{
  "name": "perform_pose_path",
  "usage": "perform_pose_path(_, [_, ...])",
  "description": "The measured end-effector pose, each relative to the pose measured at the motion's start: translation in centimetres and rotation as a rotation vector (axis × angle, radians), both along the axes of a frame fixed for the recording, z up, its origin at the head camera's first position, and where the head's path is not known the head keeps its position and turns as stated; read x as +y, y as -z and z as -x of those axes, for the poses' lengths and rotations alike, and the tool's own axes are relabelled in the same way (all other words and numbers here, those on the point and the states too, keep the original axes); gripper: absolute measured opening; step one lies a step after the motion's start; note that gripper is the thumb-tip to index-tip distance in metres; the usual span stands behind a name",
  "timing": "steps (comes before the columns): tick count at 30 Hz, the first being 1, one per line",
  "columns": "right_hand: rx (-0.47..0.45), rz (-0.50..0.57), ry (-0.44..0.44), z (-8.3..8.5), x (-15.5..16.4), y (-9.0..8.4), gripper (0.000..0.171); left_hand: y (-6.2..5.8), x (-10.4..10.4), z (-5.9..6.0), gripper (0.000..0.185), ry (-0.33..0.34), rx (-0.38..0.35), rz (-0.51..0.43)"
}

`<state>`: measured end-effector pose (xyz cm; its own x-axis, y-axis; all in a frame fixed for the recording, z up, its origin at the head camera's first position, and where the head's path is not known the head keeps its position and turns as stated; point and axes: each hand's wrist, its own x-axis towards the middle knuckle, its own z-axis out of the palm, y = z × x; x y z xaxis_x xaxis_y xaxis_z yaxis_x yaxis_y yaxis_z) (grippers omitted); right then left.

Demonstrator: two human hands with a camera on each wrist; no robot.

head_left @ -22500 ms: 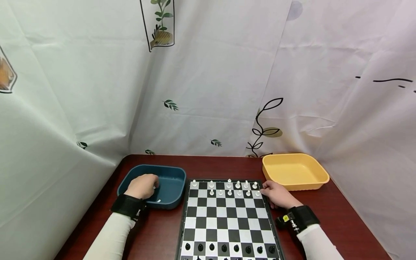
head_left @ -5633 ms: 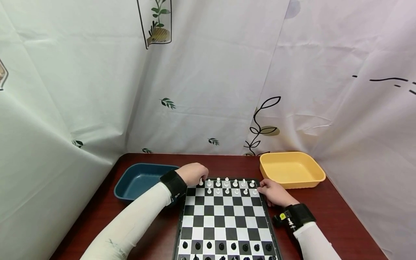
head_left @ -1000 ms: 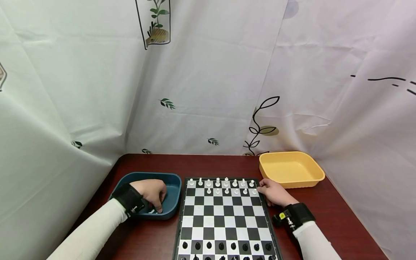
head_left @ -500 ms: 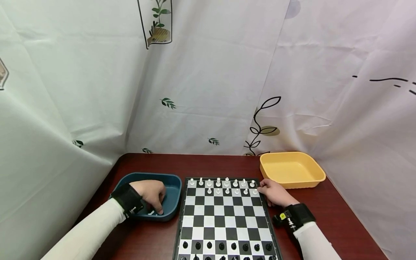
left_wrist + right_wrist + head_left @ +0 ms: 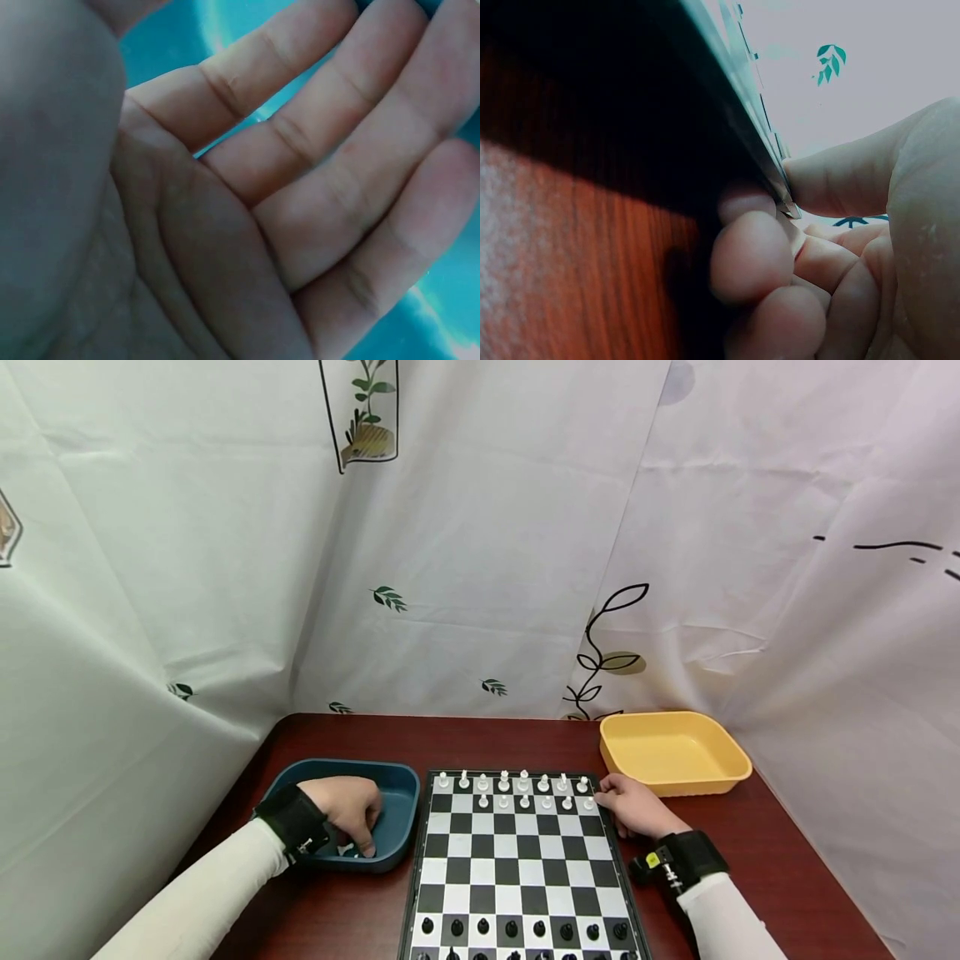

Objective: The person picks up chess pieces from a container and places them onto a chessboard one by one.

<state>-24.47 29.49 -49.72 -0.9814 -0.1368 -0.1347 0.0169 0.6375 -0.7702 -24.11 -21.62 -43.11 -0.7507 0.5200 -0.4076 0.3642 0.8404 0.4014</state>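
My left hand [image 5: 348,810] reaches into the blue tray [image 5: 397,793], fingers loosely open over a last white piece [image 5: 347,850]. My right hand [image 5: 633,806] grips the chessboard [image 5: 517,868] corner. White's rows look almost full.

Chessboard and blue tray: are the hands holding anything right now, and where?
The right hand pinches the chessboard at its far right corner. The left hand is in the blue tray, fingers on a white piece; a grip cannot be told.
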Motion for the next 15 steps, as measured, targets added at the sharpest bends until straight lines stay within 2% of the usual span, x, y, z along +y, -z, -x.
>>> perform_pose_path(5, [-0.002, 0.003, 0.002, 0.0, 0.0, 0.1, 0.019, -0.3, -0.4, 0.0, 0.033, 0.027, 0.015, 0.022])
perform_pose_path(10, [-0.007, 0.01, -0.001, 0.0, 0.0, 0.1, 0.018, -0.5, -0.8, -0.2, 0.034, 0.016, 0.042, 0.084])
perform_pose_path(15, [-0.001, 0.012, -0.006, 0.1, 0.0, 0.1, 0.018, -0.9, -1.2, -0.6, 0.03, 0.019, 0.033, 0.13])
